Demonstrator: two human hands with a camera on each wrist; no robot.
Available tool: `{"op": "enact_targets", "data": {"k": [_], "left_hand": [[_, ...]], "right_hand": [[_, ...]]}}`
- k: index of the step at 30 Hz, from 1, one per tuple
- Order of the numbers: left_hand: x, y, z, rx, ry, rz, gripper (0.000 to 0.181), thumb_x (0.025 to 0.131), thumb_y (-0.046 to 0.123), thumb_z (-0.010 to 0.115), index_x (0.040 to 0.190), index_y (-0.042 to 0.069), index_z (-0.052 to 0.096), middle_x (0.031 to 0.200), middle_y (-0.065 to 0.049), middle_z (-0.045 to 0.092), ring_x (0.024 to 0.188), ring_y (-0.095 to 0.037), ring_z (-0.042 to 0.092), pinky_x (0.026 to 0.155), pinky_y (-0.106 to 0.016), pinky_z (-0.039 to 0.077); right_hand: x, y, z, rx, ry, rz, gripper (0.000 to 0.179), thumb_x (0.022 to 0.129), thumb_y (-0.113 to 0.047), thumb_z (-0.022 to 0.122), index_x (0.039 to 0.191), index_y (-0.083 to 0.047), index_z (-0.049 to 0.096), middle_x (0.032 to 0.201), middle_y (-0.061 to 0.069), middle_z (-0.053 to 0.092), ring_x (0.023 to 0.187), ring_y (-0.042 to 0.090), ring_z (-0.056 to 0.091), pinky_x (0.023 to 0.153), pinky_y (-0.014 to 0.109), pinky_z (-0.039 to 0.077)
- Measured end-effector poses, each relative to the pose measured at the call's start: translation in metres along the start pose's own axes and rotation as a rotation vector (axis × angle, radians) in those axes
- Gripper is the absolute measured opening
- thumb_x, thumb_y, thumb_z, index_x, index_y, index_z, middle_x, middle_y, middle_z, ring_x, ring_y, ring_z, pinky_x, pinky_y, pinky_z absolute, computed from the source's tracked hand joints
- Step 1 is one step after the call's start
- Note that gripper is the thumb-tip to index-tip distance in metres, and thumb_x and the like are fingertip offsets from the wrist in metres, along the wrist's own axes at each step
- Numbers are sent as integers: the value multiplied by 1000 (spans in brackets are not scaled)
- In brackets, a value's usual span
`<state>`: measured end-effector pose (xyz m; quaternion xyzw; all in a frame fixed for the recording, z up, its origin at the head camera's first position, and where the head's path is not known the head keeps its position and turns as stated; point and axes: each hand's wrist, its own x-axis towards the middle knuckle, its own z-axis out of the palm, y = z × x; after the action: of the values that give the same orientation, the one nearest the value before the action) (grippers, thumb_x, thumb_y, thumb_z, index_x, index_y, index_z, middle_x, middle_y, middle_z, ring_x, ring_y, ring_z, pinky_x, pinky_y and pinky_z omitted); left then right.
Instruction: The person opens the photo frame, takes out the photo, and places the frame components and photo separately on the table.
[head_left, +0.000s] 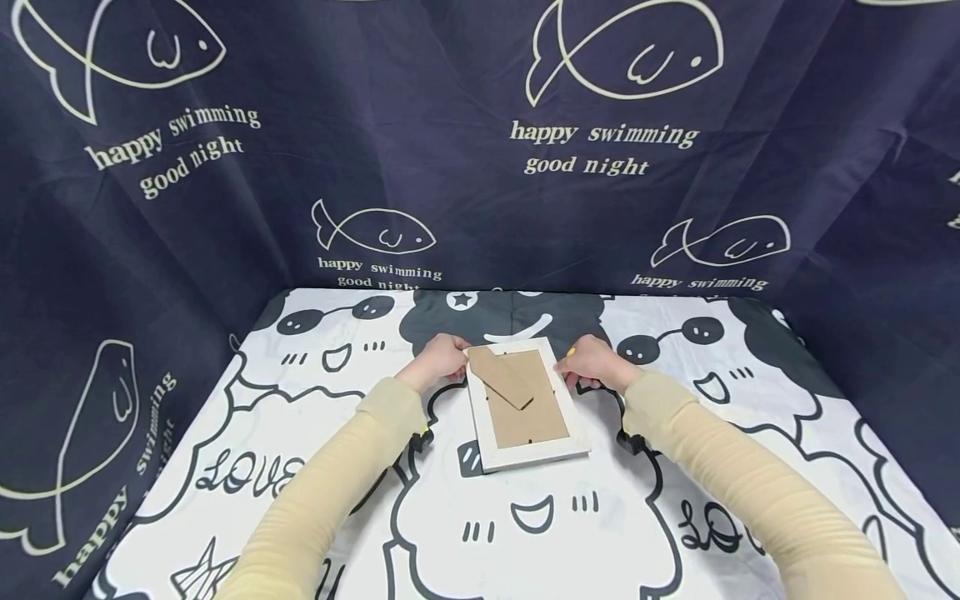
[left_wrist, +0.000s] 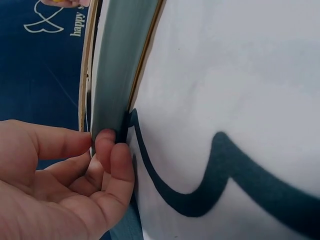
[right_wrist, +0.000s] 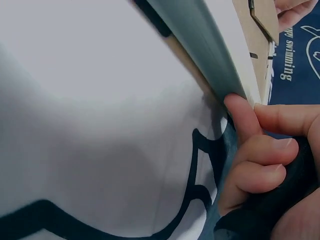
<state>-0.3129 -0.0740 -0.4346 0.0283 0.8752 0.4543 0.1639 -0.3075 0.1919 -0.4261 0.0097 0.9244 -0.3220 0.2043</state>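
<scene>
A white picture frame (head_left: 517,455) lies back side up on the patterned cloth, slightly turned. Its brown backing board (head_left: 536,422) faces me, with a brown easel stand (head_left: 504,379) slanting across the upper part. My left hand (head_left: 444,357) pinches the frame's left side near the far corner; in the left wrist view the thumb and curled fingertips (left_wrist: 105,145) meet at its edge. On the opposite side my right hand (head_left: 594,364) pinches the edge between thumb and forefinger, the other fingers curled below in the right wrist view. A small yellow spot (head_left: 572,352) shows at the right hand.
A white cloth (head_left: 337,467) with black cartoon drawings covers the table. Dark blue curtains (head_left: 480,150) with fish and lettering hang behind the table's far edge and along both sides.
</scene>
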Motion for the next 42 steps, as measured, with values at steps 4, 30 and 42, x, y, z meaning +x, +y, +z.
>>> {"op": "enact_targets", "data": {"k": [4,30,42], "left_hand": [[3,2,0,22,5,-2,38,81,-6,47,114,-2,65,55,-2,53,45,-9,48,46,-19,44],[-5,-4,2,79,11,9,16,92,8,54,97,-4,63,70,-7,63,55,-9,55,54,-20,48],[-49,-9,5,120,-59,59,38,90,14,58,121,-7,57,69,-8,65,59,-14,59,55,-24,49]], "right_hand": [[-3,1,1,34,-15,-4,23,80,-18,65,70,3,68,55,5,65,37,8,40,38,22,34],[-1,1,-8,51,-84,-18,25,83,-19,65,76,5,69,63,9,68,37,7,41,40,21,35],[14,-11,-14,22,-30,-13,23,84,-18,64,89,4,68,66,8,68,40,8,42,42,22,36]]}}
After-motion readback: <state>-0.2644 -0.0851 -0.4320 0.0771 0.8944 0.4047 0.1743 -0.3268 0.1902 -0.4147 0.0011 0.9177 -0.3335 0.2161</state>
